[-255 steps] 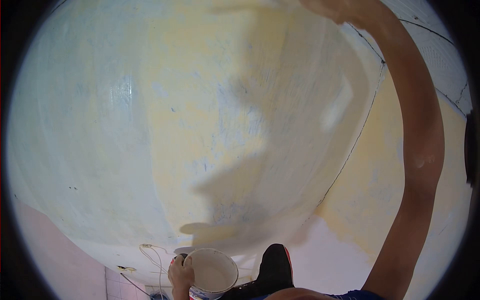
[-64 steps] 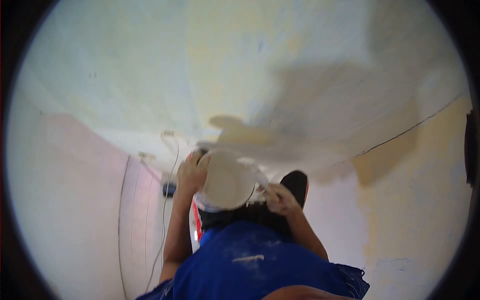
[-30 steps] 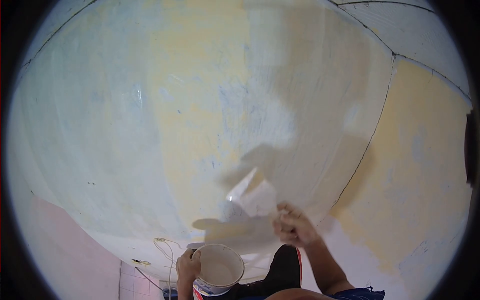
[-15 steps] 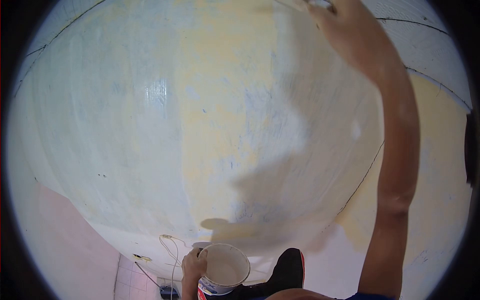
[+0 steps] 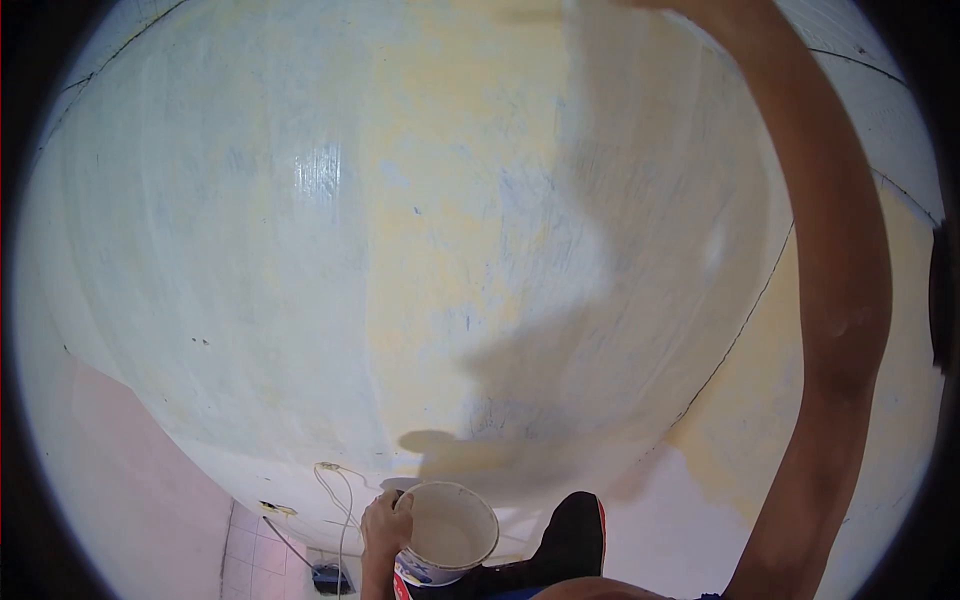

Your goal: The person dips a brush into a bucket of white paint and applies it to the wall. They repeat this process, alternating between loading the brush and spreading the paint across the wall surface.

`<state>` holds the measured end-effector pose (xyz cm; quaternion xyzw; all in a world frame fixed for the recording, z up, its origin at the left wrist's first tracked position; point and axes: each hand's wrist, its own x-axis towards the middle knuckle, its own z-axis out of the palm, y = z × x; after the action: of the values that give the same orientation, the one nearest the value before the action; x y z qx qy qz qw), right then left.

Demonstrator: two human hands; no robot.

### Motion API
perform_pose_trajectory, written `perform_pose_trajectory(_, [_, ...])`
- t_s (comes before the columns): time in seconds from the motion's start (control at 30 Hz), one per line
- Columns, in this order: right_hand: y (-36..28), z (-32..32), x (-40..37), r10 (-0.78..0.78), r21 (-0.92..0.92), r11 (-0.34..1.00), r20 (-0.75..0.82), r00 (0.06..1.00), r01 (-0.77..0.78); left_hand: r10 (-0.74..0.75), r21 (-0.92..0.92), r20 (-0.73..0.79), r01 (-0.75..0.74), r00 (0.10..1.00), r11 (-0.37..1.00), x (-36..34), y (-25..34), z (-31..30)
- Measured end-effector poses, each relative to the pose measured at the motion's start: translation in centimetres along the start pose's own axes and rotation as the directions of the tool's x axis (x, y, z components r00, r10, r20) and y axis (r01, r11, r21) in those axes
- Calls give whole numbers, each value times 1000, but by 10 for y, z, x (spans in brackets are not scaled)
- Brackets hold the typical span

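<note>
While the patchy wall (image 5: pixel 430 260) stretches ahead, the bucket (image 5: pixel 455 503) sits low before it, gripped only at one side by the left hand (image 5: pixel 385 524); a slackened hold could tip it. I can't tell whether the right hand (image 5: pixel 668 4), mostly cut off above, is closed.

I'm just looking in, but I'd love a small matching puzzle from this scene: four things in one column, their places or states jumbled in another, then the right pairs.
Things
1. Left hand
2. Right hand
3. Bucket
4. Pinkish tiles

Places and states
A. Open at the top, pale inside
B. Raised to the picture's upper edge, mostly cut off
C. At the lower left, divided by thin lines
D. Gripping a container by its rim

Right pairs
1-D, 2-B, 3-A, 4-C
</note>
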<state>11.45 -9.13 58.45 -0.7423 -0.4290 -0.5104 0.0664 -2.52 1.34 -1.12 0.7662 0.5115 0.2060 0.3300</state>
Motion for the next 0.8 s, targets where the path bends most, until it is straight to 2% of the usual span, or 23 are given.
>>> perform_pose_trajectory(0.03, [4,7,-6,-102,83,992,30,994,99,-2,-20,-5,1,1000,1000,-1,0,0])
perform_pose_trajectory(0.07, [9,33,-9,-104,82,991,34,994,101,-4,-40,-10,4,1000,999,-2,-1,0])
perform_pose_trajectory(0.1, [15,70,-11,-300,-488,817,93,949,306,-6,-43,-7,5,1000,999,-3,-1,-1])
perform_pose_trajectory(0.13, [17,88,-12,-417,-863,316,247,875,394,-12,-46,-17,12,1000,999,-3,-1,-1])
perform_pose_trajectory(0.17, [8,81,-27,-420,-864,311,248,873,396,-20,-52,-25,18,999,998,-4,0,-2])
perform_pose_trajectory(0.2, [-6,69,-54,-288,-502,808,119,950,307,-19,-56,-24,18,1000,998,-5,1,-3])
perform_pose_trajectory(0.23, [-14,59,-69,-92,50,995,91,992,88,-26,-58,-9,26,1000,998,-6,1,-5])
perform_pose_trajectory(0.37, [2,38,-62,-85,185,981,113,990,63,-31,-50,-4,30,1000,998,-2,-3,-2])
perform_pose_trajectory(0.4, [9,29,-50,-331,-302,881,158,930,364,-33,-46,0,33,999,998,-2,-2,-2])
perform_pose_trajectory(0.43, [14,21,-43,-499,-678,480,312,809,557,-31,-44,-5,30,1000,999,-2,0,-2])
perform_pose_trajectory(0.47, [9,16,-46,-498,-675,481,315,808,559,-28,-42,-10,27,1000,999,-2,1,-2])
perform_pose_trajectory(0.5, [-3,11,-53,-337,-331,887,11,942,321,-29,-41,-8,28,1000,999,-2,1,-1])
perform_pose_trajectory(0.53, [-11,10,-56,-15,172,984,-167,986,44,-25,-40,-13,25,1000,999,-2,2,0])
perform_pose_trajectory(0.57, [-12,12,-50,-15,172,984,-165,986,44,-22,-40,-18,21,1000,999,-1,2,1])
perform_pose_trajectory(0.63, [-11,18,-30,80,179,981,-36,996,-73,-14,-51,-20,13,1000,999,-1,2,3])
perform_pose_trajectory(0.67, [-9,31,-25,80,180,981,-32,996,-73,-7,-63,-23,5,1000,998,-1,1,3])
perform_pose_trajectory(0.73, [-5,81,-25,-70,193,976,-177,982,104,-8,-64,-23,7,1000,998,-1,3,2])
perform_pose_trajectory(0.8, [-26,121,-75,-206,18,976,-225,952,216,-8,-63,-23,6,1000,998,-1,3,1])
